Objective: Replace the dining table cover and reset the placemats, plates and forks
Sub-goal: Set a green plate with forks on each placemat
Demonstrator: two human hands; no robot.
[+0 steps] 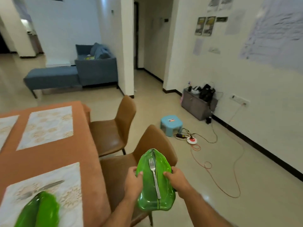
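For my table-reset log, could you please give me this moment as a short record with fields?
held item: green leaf-shaped plate, gripped at its edges by the left hand and the right hand, over a brown chair
on held plate: fork, lying lengthwise
table cover: orange cloth, already on
near placemat: carries a second green plate and a blurred utensil
far placemat: nothing on it
third placemat: at the left edge, only partly in view
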